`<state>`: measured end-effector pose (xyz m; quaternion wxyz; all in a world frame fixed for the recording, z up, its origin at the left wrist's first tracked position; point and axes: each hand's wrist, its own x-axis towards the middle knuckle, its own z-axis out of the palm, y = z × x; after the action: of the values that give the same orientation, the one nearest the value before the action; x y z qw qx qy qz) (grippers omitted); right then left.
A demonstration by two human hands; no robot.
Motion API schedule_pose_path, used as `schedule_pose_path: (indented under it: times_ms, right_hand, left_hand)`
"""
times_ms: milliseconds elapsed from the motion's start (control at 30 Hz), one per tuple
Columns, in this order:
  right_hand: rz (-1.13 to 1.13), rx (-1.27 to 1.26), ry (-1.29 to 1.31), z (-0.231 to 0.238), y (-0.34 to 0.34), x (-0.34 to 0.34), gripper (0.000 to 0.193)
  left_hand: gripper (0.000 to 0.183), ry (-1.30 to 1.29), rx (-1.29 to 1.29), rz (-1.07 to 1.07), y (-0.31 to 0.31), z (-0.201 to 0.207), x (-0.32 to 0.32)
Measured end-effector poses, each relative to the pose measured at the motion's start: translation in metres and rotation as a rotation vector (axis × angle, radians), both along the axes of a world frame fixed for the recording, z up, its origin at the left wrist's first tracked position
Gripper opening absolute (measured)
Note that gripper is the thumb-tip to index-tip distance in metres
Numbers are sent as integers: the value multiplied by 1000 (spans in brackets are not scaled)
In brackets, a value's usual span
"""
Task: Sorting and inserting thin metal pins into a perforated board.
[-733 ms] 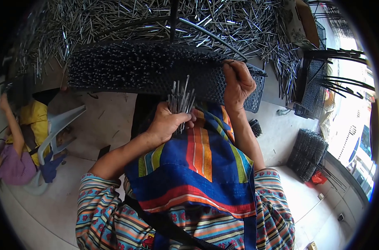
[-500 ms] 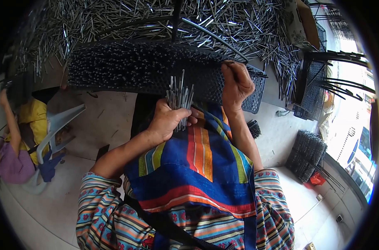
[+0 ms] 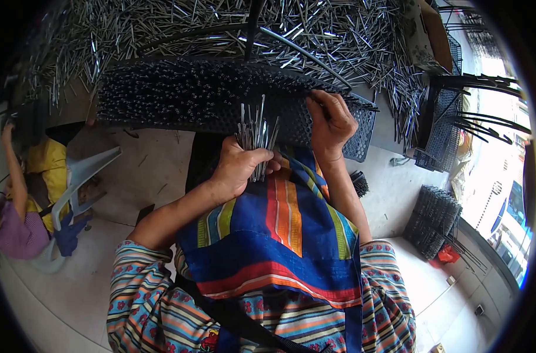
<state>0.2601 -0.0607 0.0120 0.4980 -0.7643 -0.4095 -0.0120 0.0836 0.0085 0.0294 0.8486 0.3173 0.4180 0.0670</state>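
Note:
My left hand [image 3: 235,167] is wrapped round a bundle of thin metal rods [image 3: 256,130], which stick up above the fist over my lap. In front of it lies a long black perforated tray [image 3: 294,122]. Upright rods [image 3: 162,91] stand densely in the holes of its left part and along its far side; the near right holes show bare. Over the tray's right part, my right hand [image 3: 334,125] is pinched with fingertips down at the far row. What those fingertips hold, if anything, is too small to make out.
Loose metal rods [image 3: 332,35] cover the table beyond the tray. A cardboard box [image 3: 435,35] and a black mesh basket [image 3: 435,126] stand right. Stacked black pieces [image 3: 432,220] rest on the floor. At left, a person in purple [image 3: 23,235] sits on a chair [image 3: 65,197].
My right hand has shifted slightly left along the tray's far row. The bundle in my left hand tilts a little differently, with its rods fanned slightly.

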Motion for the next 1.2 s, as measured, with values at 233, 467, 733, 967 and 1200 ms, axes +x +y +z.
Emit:
schedule_pose_path:
  times_ms: [233,467,733,967,1200]
  right_hand:
    - [-2,-252,-103,6,6,8,17]
    - [269,-333,842,18,-12,-6,14]
    - [93,-50,1124,20,-20,-13,1]
    - [-46,362,441,8,-16,22,6]
    - [5,129,227,7,-19,18,11]
  left_hand:
    - [8,-2,-38,9,2,0,3]
    - [13,-74,-34,14,-2,1,7]
    - [16,-62,-34,148,-7,-8,7]
    - [13,-8,-64,-35,-9,-5,-2]
    - [11,-36,-52,-158,-12,-10,-9]
